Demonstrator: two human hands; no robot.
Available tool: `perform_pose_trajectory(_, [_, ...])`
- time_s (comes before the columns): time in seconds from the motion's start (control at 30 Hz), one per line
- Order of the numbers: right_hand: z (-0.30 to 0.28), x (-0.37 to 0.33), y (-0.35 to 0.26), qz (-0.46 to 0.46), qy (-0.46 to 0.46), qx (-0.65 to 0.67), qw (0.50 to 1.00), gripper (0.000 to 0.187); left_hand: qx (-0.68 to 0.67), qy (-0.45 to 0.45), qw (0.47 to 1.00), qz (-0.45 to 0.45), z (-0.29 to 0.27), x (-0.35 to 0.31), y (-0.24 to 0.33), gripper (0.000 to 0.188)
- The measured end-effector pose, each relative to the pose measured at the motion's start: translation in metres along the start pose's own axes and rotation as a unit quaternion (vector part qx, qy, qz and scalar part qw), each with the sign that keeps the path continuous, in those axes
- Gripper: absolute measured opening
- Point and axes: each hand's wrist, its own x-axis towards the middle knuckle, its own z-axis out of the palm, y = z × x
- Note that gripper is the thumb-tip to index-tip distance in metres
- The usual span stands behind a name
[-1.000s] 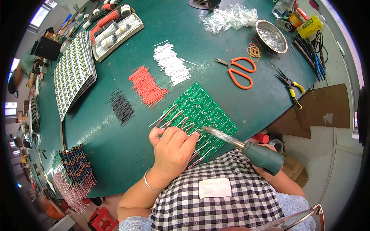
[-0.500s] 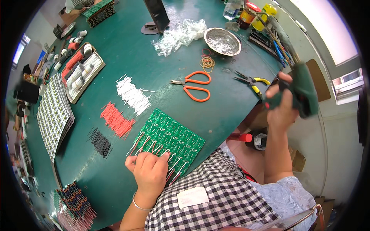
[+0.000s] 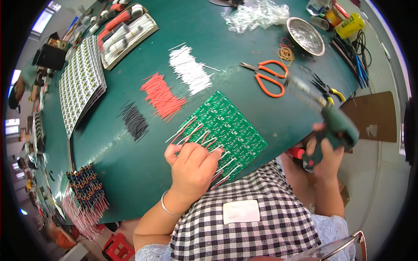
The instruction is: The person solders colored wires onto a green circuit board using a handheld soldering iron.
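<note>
A green circuit board (image 3: 237,126) lies on the table before me, a row of red and white wires (image 3: 226,164) sticking out along its near left side. My left hand (image 3: 193,167) is closed over that row, fingertips at the wires by the board's edge; exactly which wires they pinch is hidden. My right hand (image 3: 326,158) grips a green pistol-shaped soldering gun (image 3: 342,126) to the right of the board. Its metal barrel, smeared by motion, points up and left, apart from the board.
Cut wires lie in white (image 3: 189,69), red (image 3: 161,96) and black (image 3: 135,122) piles. Orange-handled scissors (image 3: 270,78), pliers (image 3: 326,89) and a metal bowl (image 3: 305,37) are beyond the board. Stacked board panels (image 3: 82,82) and a wired bundle (image 3: 85,195) sit left.
My view has shifted, so the table things appear further right. The soldering gun has swung lower, its barrel now tipped toward the left. My left hand stays on the wires.
</note>
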Motion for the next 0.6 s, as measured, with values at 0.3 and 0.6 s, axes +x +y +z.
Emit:
perform_pose_trajectory(0.3, [-0.005, -0.058, 0.031, 0.054, -0.172, 0.010, 0.984, 0.047, -0.012, -0.001, 1.000, -0.008, -0.002, -0.006, 0.000, 0.010])
perform_pose_trajectory(0.6, [-0.017, -0.059, 0.010, 0.036, -0.262, -0.172, 0.949, 0.022, -0.004, 0.057, 0.998, -0.015, -0.019, -0.004, 0.009, 0.015])
